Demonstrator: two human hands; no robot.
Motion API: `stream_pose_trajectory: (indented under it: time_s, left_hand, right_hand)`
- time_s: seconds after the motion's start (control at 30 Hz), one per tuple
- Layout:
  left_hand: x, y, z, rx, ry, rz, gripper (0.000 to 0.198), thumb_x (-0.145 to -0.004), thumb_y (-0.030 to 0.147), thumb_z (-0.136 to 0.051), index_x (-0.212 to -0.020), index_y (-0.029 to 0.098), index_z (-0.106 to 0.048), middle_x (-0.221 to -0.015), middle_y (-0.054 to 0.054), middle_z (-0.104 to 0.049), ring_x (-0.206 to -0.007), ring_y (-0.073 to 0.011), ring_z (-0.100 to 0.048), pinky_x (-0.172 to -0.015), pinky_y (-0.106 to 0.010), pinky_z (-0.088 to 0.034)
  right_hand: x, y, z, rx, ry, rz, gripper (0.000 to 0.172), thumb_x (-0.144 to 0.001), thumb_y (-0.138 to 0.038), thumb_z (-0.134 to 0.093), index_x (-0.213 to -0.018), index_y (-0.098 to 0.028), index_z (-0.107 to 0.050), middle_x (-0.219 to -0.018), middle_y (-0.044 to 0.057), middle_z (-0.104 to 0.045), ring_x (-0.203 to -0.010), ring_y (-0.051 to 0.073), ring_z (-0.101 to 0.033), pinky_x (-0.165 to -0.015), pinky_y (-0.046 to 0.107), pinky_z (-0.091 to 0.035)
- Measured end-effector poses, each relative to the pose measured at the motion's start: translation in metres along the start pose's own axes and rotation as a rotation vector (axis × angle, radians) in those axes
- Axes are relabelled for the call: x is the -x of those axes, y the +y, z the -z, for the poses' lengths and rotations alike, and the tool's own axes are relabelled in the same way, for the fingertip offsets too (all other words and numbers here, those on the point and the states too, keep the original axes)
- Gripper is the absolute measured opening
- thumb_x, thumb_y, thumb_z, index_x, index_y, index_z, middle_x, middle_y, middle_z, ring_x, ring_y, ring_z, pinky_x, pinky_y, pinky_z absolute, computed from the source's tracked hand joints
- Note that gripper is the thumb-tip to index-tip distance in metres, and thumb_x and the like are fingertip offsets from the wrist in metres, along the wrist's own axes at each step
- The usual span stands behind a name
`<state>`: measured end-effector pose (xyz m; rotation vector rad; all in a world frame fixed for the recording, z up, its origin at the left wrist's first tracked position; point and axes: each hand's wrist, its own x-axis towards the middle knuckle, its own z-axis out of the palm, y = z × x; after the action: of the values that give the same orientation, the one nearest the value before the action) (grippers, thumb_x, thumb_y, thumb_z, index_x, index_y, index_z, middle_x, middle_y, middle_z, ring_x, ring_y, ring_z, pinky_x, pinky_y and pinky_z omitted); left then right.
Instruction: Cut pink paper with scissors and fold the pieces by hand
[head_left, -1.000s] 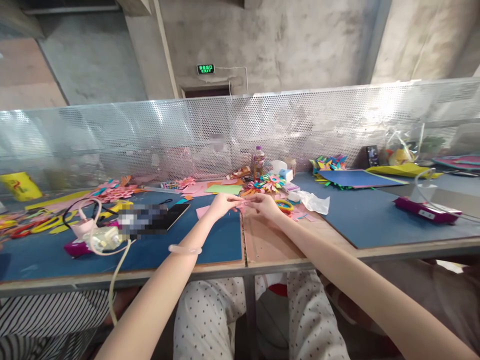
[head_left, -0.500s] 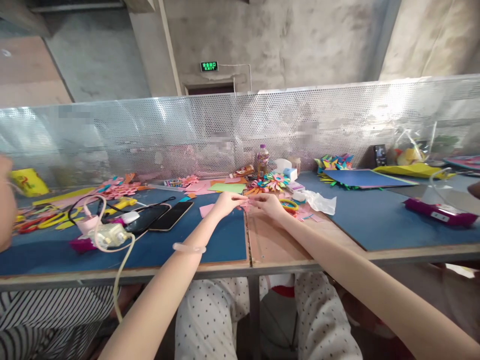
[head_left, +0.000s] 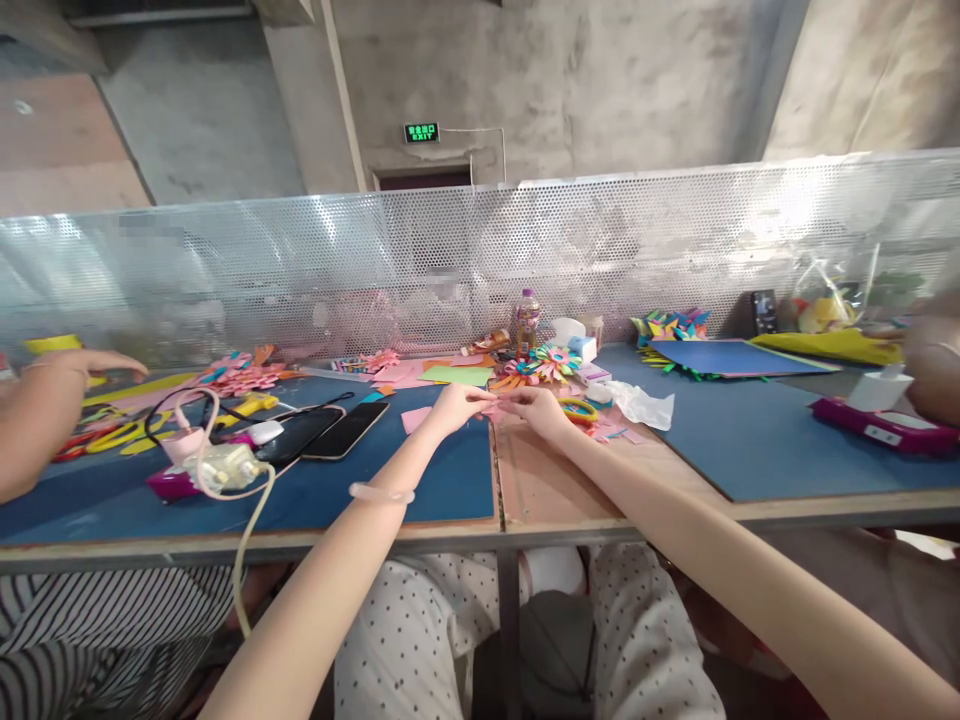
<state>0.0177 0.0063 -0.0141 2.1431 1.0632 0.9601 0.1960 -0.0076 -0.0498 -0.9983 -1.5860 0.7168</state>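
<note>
My left hand point(head_left: 459, 405) and my right hand point(head_left: 541, 410) meet fingertip to fingertip over the middle of the table. Both are closed in a pinch on a small piece of pink paper point(head_left: 493, 410), mostly hidden by the fingers. A light green sheet point(head_left: 457, 375) lies just behind my left hand, and a pink paper square point(head_left: 415, 420) is to its left. Beyond my right hand sits a multicoloured paper flower point(head_left: 553, 364). Scissors with yellow handles point(head_left: 579, 410) lie close to my right wrist.
At left are a black phone point(head_left: 345, 432), plugs and cords on a power strip point(head_left: 176, 484), and a co-worker's hand point(head_left: 97, 365). A bottle point(head_left: 526, 322) stands by the perforated metal screen point(head_left: 420, 250). Crumpled white plastic point(head_left: 641, 404) and blue sheets point(head_left: 735, 357) are at right.
My hands stay nearly in place, pinching the pink paper. At left a co-worker's hand has reached in over the table. At right a white plug now shows on the purple power strip.
</note>
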Motion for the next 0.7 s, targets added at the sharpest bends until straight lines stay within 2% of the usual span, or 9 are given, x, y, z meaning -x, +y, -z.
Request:
stream_pose_trajectory:
  time_s: [0.37,0.7]
  left_hand:
    - [0.0003,0.0022,-0.0007,0.006,-0.006,0.01,0.025,-0.071,0.02,-0.064,-0.095,0.015,-0.07,-0.086,-0.008,-0.071,-0.058,-0.013,-0.061,-0.06,-0.025,-0.047]
    - [0.0037,0.0055,0.0012,-0.066,-0.013,0.014,0.025,-0.069,0.027,-0.065,-0.088,0.013,-0.071,-0.074,-0.008,-0.07,-0.054,-0.0127,-0.057,-0.053,-0.022,-0.042]
  right_hand:
    - [-0.0006,0.003,0.0018,0.002,-0.005,-0.006,0.03,-0.063,-0.037,-0.067,-0.083,-0.014,-0.07,-0.073,0.004,-0.067,-0.059,0.012,-0.054,-0.055,0.024,-0.041]
    - [-0.0006,0.0043,0.0018,0.026,-0.008,0.009,0.027,-0.062,-0.036,-0.068,-0.079,-0.015,-0.07,-0.072,0.003,-0.067,-0.06,0.013,-0.054,-0.06,0.026,-0.042]
